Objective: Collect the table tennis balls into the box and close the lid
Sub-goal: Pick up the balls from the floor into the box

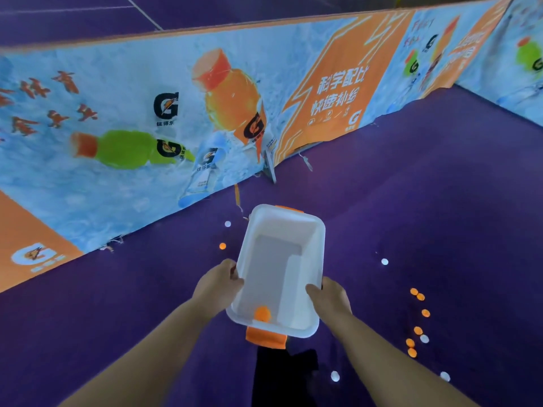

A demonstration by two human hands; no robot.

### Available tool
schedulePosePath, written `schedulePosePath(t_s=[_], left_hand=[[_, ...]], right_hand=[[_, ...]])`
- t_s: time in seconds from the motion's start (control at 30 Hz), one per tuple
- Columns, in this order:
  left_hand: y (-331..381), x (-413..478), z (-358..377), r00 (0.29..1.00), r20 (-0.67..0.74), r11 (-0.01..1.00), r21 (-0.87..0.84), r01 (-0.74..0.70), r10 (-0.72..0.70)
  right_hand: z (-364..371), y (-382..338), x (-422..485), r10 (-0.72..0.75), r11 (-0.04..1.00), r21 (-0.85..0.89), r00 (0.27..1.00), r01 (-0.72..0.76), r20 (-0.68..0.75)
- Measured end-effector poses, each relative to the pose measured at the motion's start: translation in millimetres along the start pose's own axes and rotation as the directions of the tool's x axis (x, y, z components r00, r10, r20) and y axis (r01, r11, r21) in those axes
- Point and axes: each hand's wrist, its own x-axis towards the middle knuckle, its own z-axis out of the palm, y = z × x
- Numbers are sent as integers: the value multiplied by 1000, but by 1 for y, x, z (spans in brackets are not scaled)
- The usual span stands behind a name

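Observation:
A white plastic box (311, 227) with orange latches at both ends hangs above the purple floor, lid off. My left hand (219, 282) grips its left rim and my right hand (329, 298) grips its right rim. One orange ball (262, 313) lies inside at the near end. On the floor to the right lie several orange balls (417, 330) and white balls (384, 261). Left of the box lie a white ball (227, 223) and an orange ball (222, 246). No lid is in view.
A printed drink-advert barrier (132, 113) runs along the left and far side, with a metal foot (269, 165) standing on the floor near the box. Purple floor (426, 186) spreads to the right. My dark trouser leg (282, 377) shows below the box.

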Motion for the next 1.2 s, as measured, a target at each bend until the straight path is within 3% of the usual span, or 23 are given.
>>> schedulePosePath(t_s=[0.2, 0.57, 0.83, 1.2], left_hand=[[46, 125, -17, 999, -1, 997, -59, 41, -42], [68, 312, -19, 949, -69, 884, -388, 259, -308], [-22, 449, 50, 885, -7, 834, -338, 436, -465], [-221, 654, 205, 872, 63, 873, 0, 487, -486]], right_hand=[[-22, -57, 141, -68, 998, 24, 993, 65, 99], [-33, -139, 360, -76, 996, -42, 986, 83, 150], [54, -112, 503, 37, 998, -56, 990, -29, 139], [258, -14, 705, 63, 995, 67, 996, -67, 60]])
